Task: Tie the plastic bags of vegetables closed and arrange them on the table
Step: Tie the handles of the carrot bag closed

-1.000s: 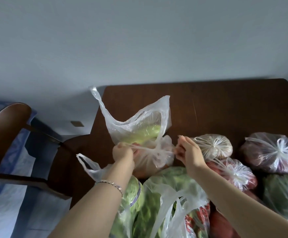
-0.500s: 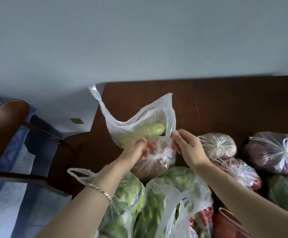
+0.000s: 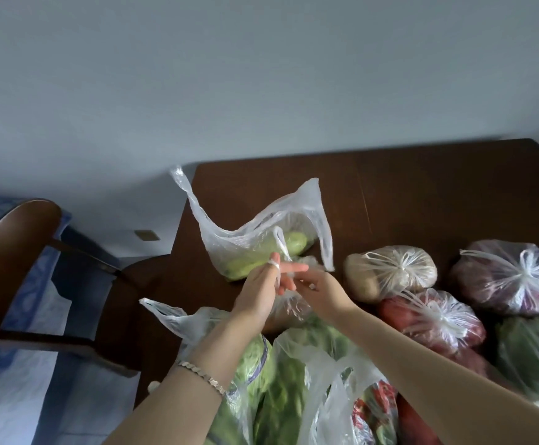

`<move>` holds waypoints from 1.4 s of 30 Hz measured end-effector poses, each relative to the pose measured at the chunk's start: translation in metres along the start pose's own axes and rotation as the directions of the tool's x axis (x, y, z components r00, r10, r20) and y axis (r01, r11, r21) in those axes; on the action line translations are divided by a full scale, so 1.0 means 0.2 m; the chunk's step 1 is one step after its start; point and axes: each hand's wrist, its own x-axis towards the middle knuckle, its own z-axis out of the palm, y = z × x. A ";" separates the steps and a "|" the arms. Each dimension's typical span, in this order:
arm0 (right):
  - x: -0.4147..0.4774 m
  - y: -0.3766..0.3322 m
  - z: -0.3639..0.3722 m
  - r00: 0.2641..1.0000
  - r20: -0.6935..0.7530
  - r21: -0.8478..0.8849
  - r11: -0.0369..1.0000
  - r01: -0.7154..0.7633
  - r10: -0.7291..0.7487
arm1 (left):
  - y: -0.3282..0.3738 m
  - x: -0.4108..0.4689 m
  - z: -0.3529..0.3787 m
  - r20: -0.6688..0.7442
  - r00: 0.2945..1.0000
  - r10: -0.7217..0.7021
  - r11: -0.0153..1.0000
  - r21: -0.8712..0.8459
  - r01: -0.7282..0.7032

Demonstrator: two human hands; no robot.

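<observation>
Thin clear plastic is looping round one finger of the left hand (image 3: 260, 297). Its fingers are stretching out straight toward the right, spread a little, and a bracelet (image 3: 202, 377) is sitting on the forearm. The right hand (image 3: 321, 290) is meeting it fingertip to fingertip, with its fingers curling in and pinching a strand of the same plastic, though blur is hiding the exact grip. Both forearms are reaching in from the near edge of the tabletop (image 3: 406, 187) and converging over the half-tied bag (image 3: 289, 308), which is lying just under the hands near the left edge. Beyond it, toward the far left corner, an open bag (image 3: 255, 232) of pale green vegetables is standing with its handles sticking up. Toward the right edge, a pale tied bag (image 3: 390, 271), a red tied bag (image 3: 435, 319) and a purple tied bag (image 3: 505, 277) are lying knotted, close together. Untied bags of leafy greens (image 3: 281, 387) are crowding the near edge under the arms.
</observation>
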 end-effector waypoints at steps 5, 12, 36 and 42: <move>0.01 -0.01 0.03 0.992 -0.076 0.134 0.987 -0.093 0.103 | 0.04 -0.03 -0.04 -0.023 0.995 0.096 0.978 0.186 -0.091; 0.05 -0.11 0.09 0.986 0.042 -0.206 0.967 -0.150 0.162 | 0.16 -0.01 -0.01 0.064 0.985 0.158 0.923 0.344 -0.170; 0.05 0.03 0.10 0.914 -0.232 0.333 0.910 -0.248 0.334 | -0.16 0.08 -0.08 0.165 0.931 0.325 0.690 0.632 -0.353; 0.06 -0.01 0.08 0.918 -0.255 0.284 0.931 -0.228 0.302 | -0.14 0.09 -0.05 -0.074 0.991 0.109 0.914 0.400 -0.071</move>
